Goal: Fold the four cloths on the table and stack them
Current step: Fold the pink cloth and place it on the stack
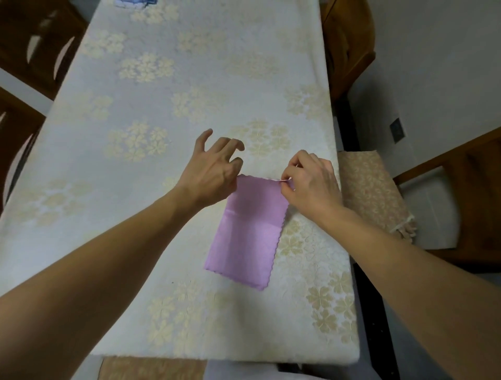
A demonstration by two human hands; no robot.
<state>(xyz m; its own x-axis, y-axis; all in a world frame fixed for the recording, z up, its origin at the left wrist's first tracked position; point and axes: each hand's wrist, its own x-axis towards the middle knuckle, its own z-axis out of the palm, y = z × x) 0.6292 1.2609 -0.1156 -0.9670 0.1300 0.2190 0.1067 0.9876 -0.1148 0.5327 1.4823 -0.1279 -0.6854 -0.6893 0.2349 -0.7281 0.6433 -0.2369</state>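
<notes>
A pink-purple cloth (246,233) lies folded into a long strip on the table (162,108), right of centre. My right hand (309,184) pinches the strip's far right corner between thumb and fingers. My left hand (214,165) rests at the far left corner with its fingers spread and curled; its grip on the cloth is hidden by the hand. A blue cloth (135,2) peeks in at the table's far edge, mostly cut off by the frame.
The table wears a white cover with pale yellow flowers. Wooden chairs stand at the left (32,48), at the far right (349,46) and at the near right, where a patterned seat cushion (371,190) shows. The table's right edge is close to the cloth.
</notes>
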